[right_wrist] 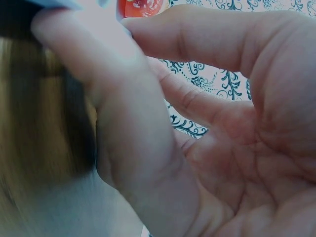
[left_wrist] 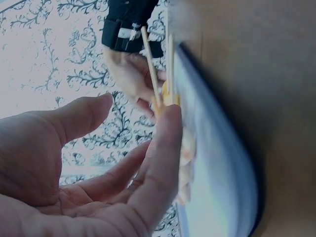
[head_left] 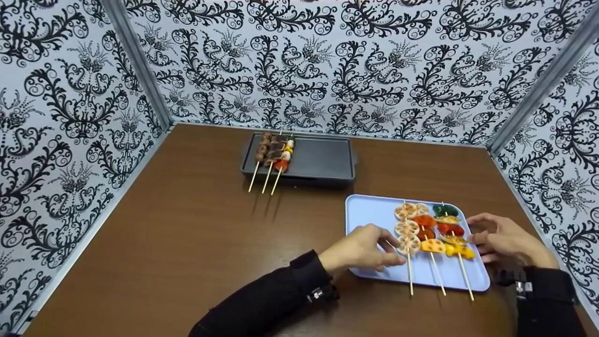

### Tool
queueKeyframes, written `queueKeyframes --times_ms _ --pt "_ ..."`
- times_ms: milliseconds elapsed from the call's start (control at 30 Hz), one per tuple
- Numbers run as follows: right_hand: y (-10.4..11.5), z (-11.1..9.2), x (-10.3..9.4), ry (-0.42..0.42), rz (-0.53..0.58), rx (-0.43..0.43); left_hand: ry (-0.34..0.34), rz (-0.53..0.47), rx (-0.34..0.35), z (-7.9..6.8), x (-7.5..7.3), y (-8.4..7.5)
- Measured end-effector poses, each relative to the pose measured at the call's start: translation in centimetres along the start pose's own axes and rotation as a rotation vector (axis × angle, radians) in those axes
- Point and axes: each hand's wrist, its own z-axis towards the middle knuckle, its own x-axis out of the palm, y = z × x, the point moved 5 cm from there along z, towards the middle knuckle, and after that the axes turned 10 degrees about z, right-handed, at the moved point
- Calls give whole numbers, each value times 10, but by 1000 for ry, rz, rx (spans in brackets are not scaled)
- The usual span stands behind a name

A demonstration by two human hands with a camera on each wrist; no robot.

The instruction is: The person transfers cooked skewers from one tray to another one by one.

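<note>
A pale blue tray (head_left: pixel 369 210) holds three skewers, their sticks passing over its near edge. White lotus-root slices (head_left: pixel 407 244) make up the left skewer. Orange and red pieces (head_left: pixel 433 245) are on the middle one; green, red and yellow pieces (head_left: pixel 460 252) are on the right one. My left hand (head_left: pixel 362 248) hovers by the lotus-root skewer, thumb and fingers apart with a gap between them in the left wrist view. At the tray's right rim, my right hand (head_left: pixel 512 241) grips the edge, thumb and finger tips against it in the right wrist view.
A dark grey grill plate (head_left: pixel 323 157) stands at the back of the brown table (head_left: pixel 187 224). Three skewers (head_left: pixel 273 152) lie on its left side, sticks jutting over the front edge. Patterned walls (head_left: pixel 299 61) enclose the table at the back and sides.
</note>
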Motion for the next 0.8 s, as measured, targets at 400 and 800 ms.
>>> queueKeyframes --times_ms 400,800 --pt "1 -1 1 10 29 -3 -111 154 155 -2 -33 -2" --pt "-2 0 -1 14 5 -5 -206 194 150 -17 -79 8"
